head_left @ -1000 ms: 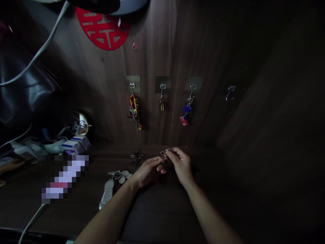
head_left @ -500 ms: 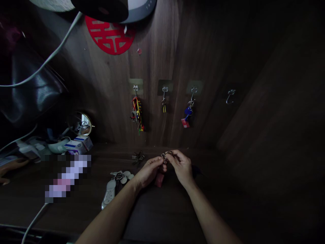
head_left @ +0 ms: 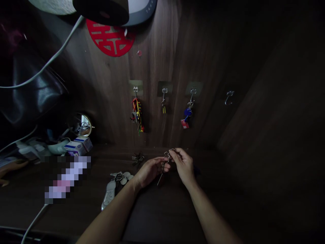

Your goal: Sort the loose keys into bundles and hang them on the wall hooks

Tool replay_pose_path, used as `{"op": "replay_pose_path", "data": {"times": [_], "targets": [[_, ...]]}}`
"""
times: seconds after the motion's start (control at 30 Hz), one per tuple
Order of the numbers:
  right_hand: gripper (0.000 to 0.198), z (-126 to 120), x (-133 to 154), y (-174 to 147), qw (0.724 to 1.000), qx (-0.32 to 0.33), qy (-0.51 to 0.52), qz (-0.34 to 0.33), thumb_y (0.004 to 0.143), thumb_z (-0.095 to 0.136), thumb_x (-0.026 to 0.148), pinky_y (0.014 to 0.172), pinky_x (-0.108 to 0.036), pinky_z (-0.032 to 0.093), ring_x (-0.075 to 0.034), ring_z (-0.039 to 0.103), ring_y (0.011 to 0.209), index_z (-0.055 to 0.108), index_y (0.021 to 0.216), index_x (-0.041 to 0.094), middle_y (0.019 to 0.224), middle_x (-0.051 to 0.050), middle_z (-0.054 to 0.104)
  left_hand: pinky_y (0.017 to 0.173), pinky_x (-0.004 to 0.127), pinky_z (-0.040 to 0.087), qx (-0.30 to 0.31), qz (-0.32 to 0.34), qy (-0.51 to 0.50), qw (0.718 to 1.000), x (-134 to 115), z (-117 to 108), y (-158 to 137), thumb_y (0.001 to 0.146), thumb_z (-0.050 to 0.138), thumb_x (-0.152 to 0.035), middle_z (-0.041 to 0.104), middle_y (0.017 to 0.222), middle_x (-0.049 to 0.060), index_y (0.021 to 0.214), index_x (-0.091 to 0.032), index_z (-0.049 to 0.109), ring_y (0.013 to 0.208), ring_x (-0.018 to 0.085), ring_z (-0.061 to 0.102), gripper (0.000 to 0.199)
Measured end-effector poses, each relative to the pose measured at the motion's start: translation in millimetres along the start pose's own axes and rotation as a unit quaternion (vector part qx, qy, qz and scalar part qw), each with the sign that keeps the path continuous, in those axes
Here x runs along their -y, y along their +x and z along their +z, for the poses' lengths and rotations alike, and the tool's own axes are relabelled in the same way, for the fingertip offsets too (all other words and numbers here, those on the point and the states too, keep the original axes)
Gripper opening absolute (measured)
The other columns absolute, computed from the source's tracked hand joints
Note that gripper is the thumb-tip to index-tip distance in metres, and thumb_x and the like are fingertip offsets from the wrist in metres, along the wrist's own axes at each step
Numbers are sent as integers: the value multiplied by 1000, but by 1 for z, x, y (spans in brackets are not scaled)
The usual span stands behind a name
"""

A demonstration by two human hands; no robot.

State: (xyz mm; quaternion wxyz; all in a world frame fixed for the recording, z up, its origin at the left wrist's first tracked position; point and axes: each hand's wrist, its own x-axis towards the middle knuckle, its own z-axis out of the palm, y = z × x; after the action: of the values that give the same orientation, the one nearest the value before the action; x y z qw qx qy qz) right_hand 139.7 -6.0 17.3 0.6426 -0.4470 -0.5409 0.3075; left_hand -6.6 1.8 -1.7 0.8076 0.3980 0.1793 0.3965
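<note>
My right hand (head_left: 185, 166) pinches a key ring (head_left: 167, 155) by its upper part, between thumb and fingers. A metal clasp or second loop hangs from it, too small to make out fully. Below dangles a thin, narrow piece (head_left: 159, 179), seen edge-on. My left hand (head_left: 151, 171) is just to the left, fingers loosely stretched out and apart around the hanging part, seemingly touching it. Near its wrist lie a small bunch of keys (head_left: 137, 158) and a larger bunch with a pale remote-like fob (head_left: 109, 195) and round tags.
Hooks hold a colourful braided key cord (head_left: 137, 110), small yellow-marked keys (head_left: 164, 109) and blue-and-red tagged keys (head_left: 187, 115). A fourth hook (head_left: 229, 97) is bare. At left are a round mirror (head_left: 85, 125), small boxes (head_left: 78, 146), a dark bag (head_left: 35, 88) and white cables (head_left: 50, 61).
My left fingers have loosened from their pinch on the ring. The ring has shifted slightly right with my right hand. The dark red piece below no longer shows its flat face.
</note>
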Motion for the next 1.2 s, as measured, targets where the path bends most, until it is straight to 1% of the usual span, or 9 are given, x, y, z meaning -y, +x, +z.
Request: {"op": "replay_pose_path", "data": {"times": [0.1,0.2,0.27,0.4,0.6,0.73,0.9,1.1,1.2], "targets": [[24,-2,3,3,1000,15,-10,3,76,60,42,50,-23,45,-14,60,60,59,78,19,68,-1,65,64,25,42,-2,1,28,1000,3,0,1,76,63,-32,64,78,6,97,-11,62,65,13,58,30],[24,-2,8,6,999,22,-35,-11,76,60,42,49,-23,45,-13,58,54,58,77,19,61,0,62,47,22,36,-4,-8,62,998,6,-1,2,76,63,-36,58,67,1,93,-13,62,47,9,51,29],[25,-2,11,9,998,22,-47,-20,75,61,43,48,-23,44,-13,56,51,58,76,19,57,2,58,44,21,34,-3,-13,72,997,7,-1,2,76,63,-39,56,65,0,93,-13,62,46,9,50,31],[28,-2,18,14,999,23,-40,-16,73,63,46,46,-22,44,-13,57,50,58,73,19,56,2,58,48,22,37,-7,7,66,998,6,0,1,75,64,-38,58,68,1,93,-13,63,53,10,54,31],[30,-5,21,22,998,43,-44,-24,74,61,48,47,-22,44,-14,58,55,61,76,18,62,-1,63,49,22,36,-29,34,57,997,4,2,1,72,68,-38,61,71,2,94,-14,63,54,10,54,33],[31,-6,25,28,998,37,-47,-24,74,60,49,47,-23,44,-14,59,57,61,77,18,65,-2,65,59,23,41,-36,45,30,998,6,1,1,70,72,-33,66,81,5,95,-15,63,66,12,59,32],[31,-10,38,42,999,21,-29,-36,73,61,48,46,-22,43,-14,59,57,60,78,18,68,-3,68,72,27,44,-23,21,22,999,6,0,0,72,71,-29,66,88,6,100,-16,62,75,13,61,33],[32,-22,59,67,998,-3,-16,-66,74,59,49,43,-21,40,-12,58,53,56,81,18,73,-5,70,73,27,43,-22,7,61,998,5,2,0,72,70,-33,66,89,8,97,-15,63,75,13,61,31],[32,-28,71,80,996,-17,-16,-83,74,59,50,42,-20,37,-10,56,50,56,80,18,69,-3,68,74,27,42,-35,5,70,997,6,1,1,71,71,-32,66,87,7,99,-15,64,74,13,61,34]]}}
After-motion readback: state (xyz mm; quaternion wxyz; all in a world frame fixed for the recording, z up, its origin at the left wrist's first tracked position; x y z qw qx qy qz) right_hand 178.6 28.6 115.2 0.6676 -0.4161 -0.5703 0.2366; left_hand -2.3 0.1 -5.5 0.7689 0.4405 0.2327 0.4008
